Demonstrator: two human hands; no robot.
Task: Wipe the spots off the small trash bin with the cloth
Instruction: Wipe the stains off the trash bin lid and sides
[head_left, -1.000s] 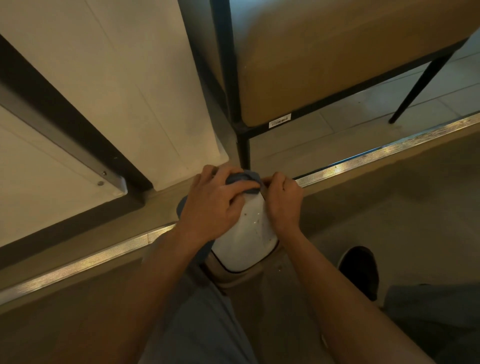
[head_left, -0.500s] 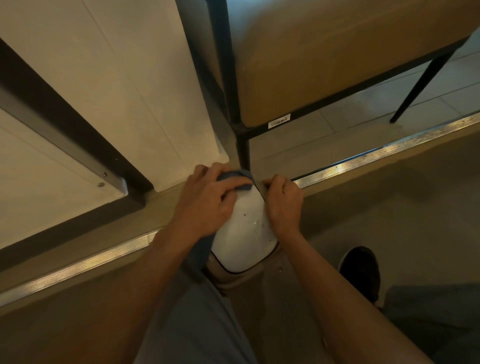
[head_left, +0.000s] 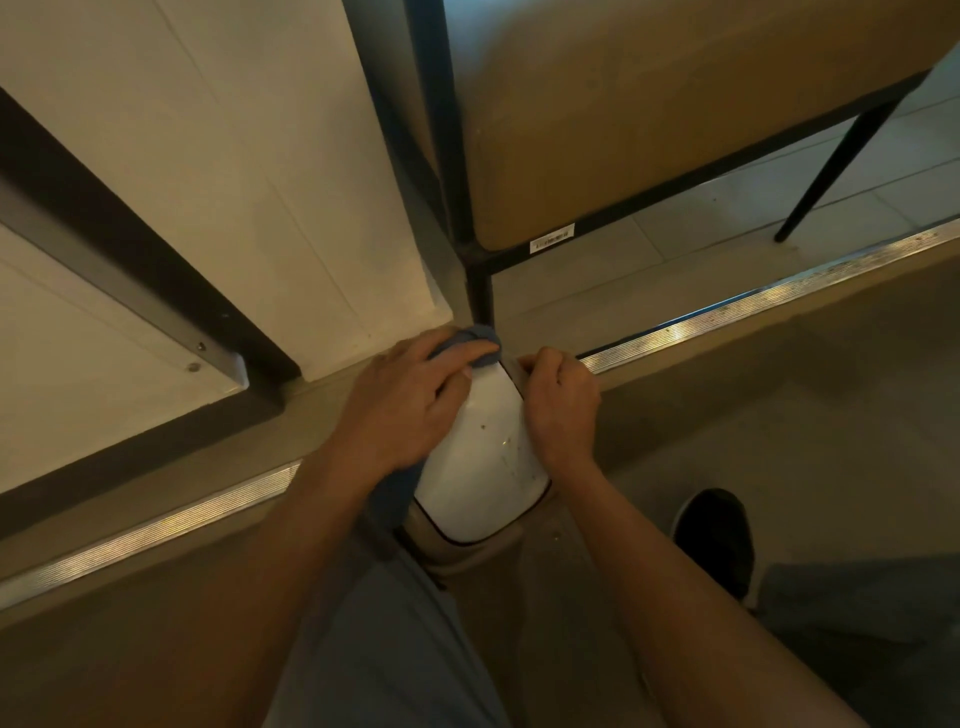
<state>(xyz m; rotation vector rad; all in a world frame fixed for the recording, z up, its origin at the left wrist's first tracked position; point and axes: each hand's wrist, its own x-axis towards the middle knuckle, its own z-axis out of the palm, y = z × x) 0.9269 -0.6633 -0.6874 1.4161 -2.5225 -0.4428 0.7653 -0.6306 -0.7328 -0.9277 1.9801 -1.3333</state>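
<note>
1. We see one small trash bin (head_left: 480, 467), one cloth (head_left: 470, 345) and two hands.
2. The bin is white with a thin dark line around its near edge. It sits on the floor (head_left: 779, 415) between the two hands, close to a shiny metal strip (head_left: 727, 325) and the black leg of a bench (head_left: 480, 296).
3. The white top has little brown spots (head_left: 511, 452) on it, mostly on the right side. We cannot count them well because they are so tiny.
4. The cloth is blue. It is bunched up at the far end of the bin, and more blue cloth hangs down by the left wrist.
5. Our left hand (head_left: 405, 410) is curled around the cloth and presses it on the bin.
6. Our right hand (head_left: 563, 405) is curled shut on the right side of the bin, holding it.
7. One black shoe (head_left: 714, 540) is on the floor at the right.
</note>
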